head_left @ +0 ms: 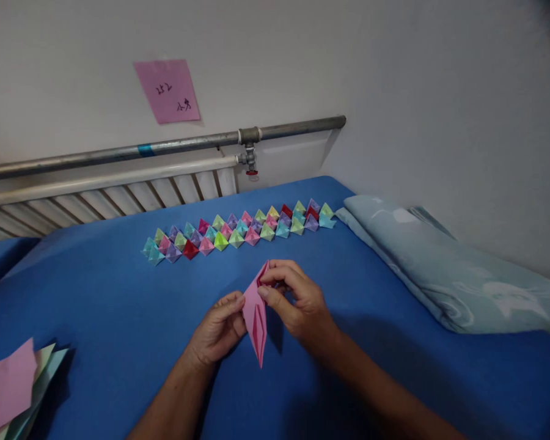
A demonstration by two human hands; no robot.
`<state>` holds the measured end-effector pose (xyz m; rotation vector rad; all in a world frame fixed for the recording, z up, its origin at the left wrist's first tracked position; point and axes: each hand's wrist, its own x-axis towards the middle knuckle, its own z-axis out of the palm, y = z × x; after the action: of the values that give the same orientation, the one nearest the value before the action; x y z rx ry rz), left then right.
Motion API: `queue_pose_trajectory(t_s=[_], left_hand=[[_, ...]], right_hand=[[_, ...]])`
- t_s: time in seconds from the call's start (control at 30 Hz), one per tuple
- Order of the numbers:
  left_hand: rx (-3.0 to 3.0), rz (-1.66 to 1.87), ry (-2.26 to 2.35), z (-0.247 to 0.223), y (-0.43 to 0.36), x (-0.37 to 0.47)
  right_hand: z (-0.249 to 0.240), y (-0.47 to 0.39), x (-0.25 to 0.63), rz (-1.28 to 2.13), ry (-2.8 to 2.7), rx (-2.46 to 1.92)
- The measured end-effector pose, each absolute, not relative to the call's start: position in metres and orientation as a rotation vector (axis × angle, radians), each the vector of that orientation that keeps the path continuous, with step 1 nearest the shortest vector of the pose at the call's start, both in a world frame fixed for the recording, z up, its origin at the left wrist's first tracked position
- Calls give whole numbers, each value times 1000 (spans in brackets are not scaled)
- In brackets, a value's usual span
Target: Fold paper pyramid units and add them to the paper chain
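A folded pink paper (253, 311), long and pointed at both ends, is held upright above the blue surface. My left hand (220, 327) pinches its left edge between thumb and fingers. On the other side, my right hand (302, 305) has its thumb and index finger closed on the paper's upper right folds. Open layers show in the lower part of the paper. Behind the hands, several small folded paper pieces (220, 241) in many colours stand in staggered rows.
Loose pink, yellow and teal sheets (7, 385) lie at the lower left. A folded teal blanket (444, 269) is on the right. Beyond the blue surface (119, 305) are a radiator (119, 198), a metal pipe (187, 143) and a wall with a pink note (168, 91).
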<state>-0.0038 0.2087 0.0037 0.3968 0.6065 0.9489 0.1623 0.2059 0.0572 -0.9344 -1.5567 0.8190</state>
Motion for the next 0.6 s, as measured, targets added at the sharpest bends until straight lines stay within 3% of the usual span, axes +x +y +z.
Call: queue_pose_trajectory(t_s=[0.33, 0.6], left_hand=[[366, 961, 614, 4, 208, -5], [411, 980, 642, 4, 209, -3]], right_hand=[[55, 206, 161, 894, -1502, -939], [51, 207, 163, 651, -1622, -966]])
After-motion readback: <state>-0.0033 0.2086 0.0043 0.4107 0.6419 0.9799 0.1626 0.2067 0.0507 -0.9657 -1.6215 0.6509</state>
